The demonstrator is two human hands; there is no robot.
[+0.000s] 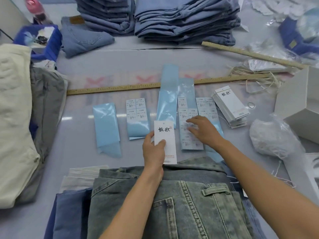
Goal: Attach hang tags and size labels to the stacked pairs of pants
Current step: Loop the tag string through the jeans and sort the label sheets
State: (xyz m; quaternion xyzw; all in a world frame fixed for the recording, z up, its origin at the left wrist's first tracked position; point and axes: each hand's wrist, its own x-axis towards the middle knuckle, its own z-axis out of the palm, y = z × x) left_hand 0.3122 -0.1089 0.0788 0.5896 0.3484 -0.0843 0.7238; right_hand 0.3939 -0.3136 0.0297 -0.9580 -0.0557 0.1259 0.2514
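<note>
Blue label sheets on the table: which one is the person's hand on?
The right hand rests on the blue label sheet nearest the washed denim jeans; the other sheets lie untouched.

Both our forearms reach toward 12 o'clock, our left hand (154, 152) pinching a hang tag (165, 140) between thumb and curled fingers, our right hand (204, 131) just at its 2 o'clock, palm down, fingers spread flat on a label sheet (190, 142).

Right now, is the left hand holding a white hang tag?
Yes, the left hand pinches a white hang tag between thumb and fingers, above the jeans.
</note>
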